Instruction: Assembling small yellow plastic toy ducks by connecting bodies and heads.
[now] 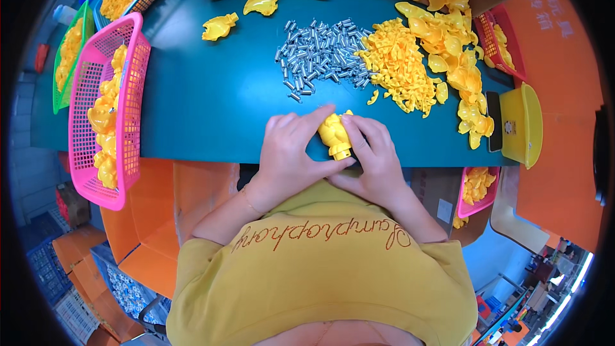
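Between my two hands, just over the table's near edge, is a small yellow plastic toy figure (pixel 334 134) with a narrower round base toward me. My left hand (pixel 288 144) closes on it from the left, its thumb at the base and its index finger along the upper side. My right hand (pixel 375 154) grips the other side, with fingers near the figure's top. The palms hide part of both grips. Beyond my hands lie a heap of small silvery metal cylinders (pixel 323 51) and a heap of small yellow plastic pieces (pixel 400 67).
Larger yellow shell pieces (pixel 461 64) trail down the right from cardboard boxes at the back. One loose yellow shell (pixel 220 27) lies far left. A pink basket (pixel 136 109) of yellow figures stands at the left edge; a yellow bin (pixel 522 125) is at the right.
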The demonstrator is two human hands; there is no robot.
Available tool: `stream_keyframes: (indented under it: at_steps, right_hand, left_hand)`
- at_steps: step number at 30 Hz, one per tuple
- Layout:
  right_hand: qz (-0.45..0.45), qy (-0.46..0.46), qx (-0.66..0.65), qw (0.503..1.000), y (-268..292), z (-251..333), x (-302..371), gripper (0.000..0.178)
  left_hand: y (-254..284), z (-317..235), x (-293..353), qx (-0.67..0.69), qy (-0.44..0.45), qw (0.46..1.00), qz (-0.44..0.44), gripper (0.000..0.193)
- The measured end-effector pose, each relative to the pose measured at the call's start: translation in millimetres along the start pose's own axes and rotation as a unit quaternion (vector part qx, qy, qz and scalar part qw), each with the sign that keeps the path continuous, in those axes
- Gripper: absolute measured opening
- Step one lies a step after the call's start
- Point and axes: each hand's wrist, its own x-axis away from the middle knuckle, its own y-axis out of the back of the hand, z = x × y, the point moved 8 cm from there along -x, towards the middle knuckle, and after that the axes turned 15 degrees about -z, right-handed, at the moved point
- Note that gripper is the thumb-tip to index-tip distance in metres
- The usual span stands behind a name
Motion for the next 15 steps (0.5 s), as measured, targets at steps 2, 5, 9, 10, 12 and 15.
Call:
stream_keyframes:
  at_steps: [2, 5, 9, 10, 12, 15]
  right_hand:
    - [-0.087, 0.002, -0.011, 0.996, 4, -4, 4, 0.079]
    - [-0.113, -0.04, -0.072, 0.99, 8, -13, 0, 0.075]
    - [-0.089, -0.147, -0.184, 0.968, 9, -28, 3, 0.068]
    - [-0.091, -0.148, -0.182, 0.968, 9, -29, 6, 0.068]
    - [-0.103, -0.204, -0.247, 0.942, 7, -36, 10, 0.067]
    - [-0.086, -0.156, -0.219, 0.959, 15, -22, 6, 0.066]
  left_hand:
    - [0, -5, -3, 0.002, -0.012, 1.0, 0.004, 0.088]
    - [4, -10, -7, 0.014, -0.012, 1.0, 0.006, 0.088]
    - [6, 9, -2, 0.133, 0.105, 0.985, 0.042, 0.082]
    - [5, 14, 0, 0.147, 0.125, 0.98, 0.048, 0.082]
    - [6, 17, 1, 0.18, 0.118, 0.976, 0.029, 0.077]
    - [1, 17, 8, 0.33, 0.202, 0.921, 0.041, 0.071]
